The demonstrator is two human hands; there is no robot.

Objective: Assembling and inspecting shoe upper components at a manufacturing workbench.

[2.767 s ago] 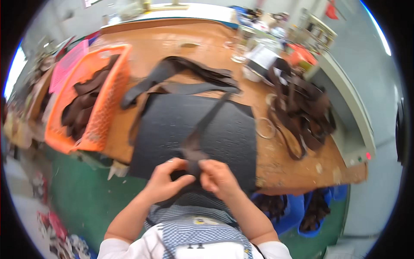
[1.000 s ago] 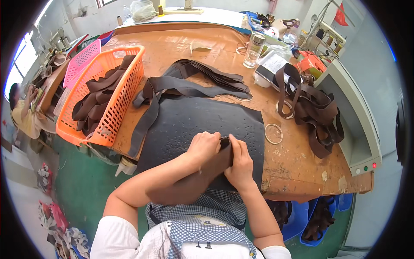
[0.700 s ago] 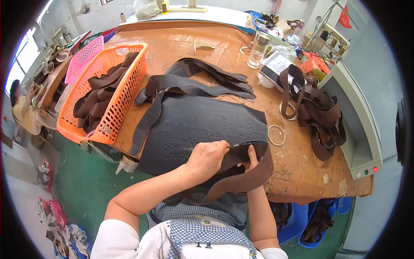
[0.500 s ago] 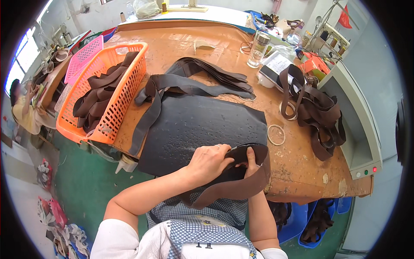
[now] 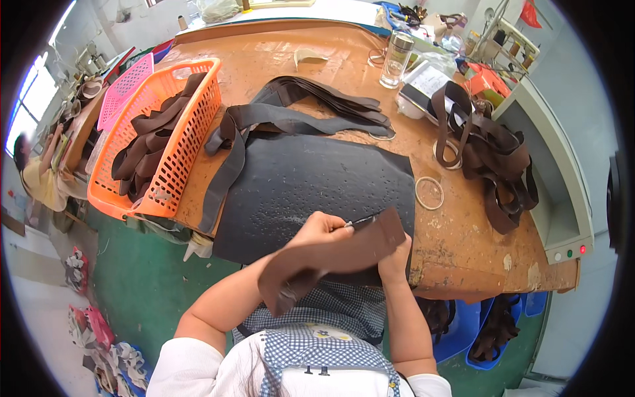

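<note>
A wide brown strip (image 5: 331,255) of webbing or leather-like material arches over my left wrist and hangs in a fold at its left end. My right hand (image 5: 395,263) is closed around the strip's right end, its fingers partly hidden behind it. My left hand (image 5: 322,227) pinches a thin dark tool (image 5: 364,219) with a small shiny part by the fingertips; its kind is not clear. The tool points right, toward the strip's upper edge. Both hands are above the near part of a black, pitted mat (image 5: 311,178).
Grey and brown strips (image 5: 291,119) lie beyond the mat. An orange basket (image 5: 188,142) of brown strips stands left. At right are a pale ring (image 5: 429,192), a heap of brown strips (image 5: 496,159) and a grey machine frame (image 5: 562,159). A glass bottle (image 5: 397,59) stands farther back.
The strip's right end has turned over and come up, so its brown face now spans between my hands. The loop has swung left over my left wrist. The thin tool now shows.
</note>
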